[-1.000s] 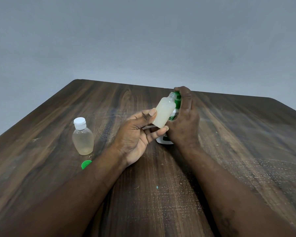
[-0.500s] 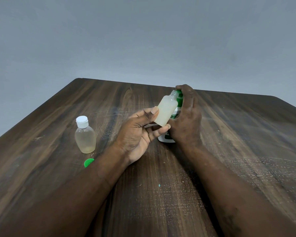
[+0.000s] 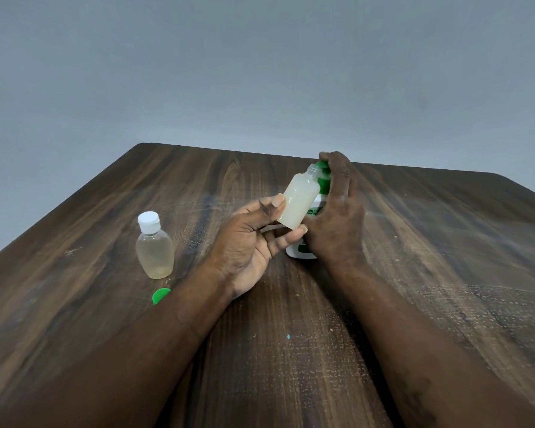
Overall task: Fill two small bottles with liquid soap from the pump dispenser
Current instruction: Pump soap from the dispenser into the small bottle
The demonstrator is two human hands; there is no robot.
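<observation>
Head view: second fill under way, by look of it. Grip of left hand [image 3: 254,242] clamped on open small bottle [image 3: 300,200], thumb and fingertips pinching lower half. Bottle tilted, mouth against green nozzle of pump dispenser [image 3: 300,250]. Grip of right hand [image 3: 337,217] wrapped round dispenser, fingers curled over pump head. Bottle cloudy almost to shoulder, likely near full. Off left, capped bottle [image 3: 155,248] upright on desk [image 3: 445,242], green cap [image 3: 160,295] just beside it. Next call: short press, mouth kept on nozzle, then fetch cap.
</observation>
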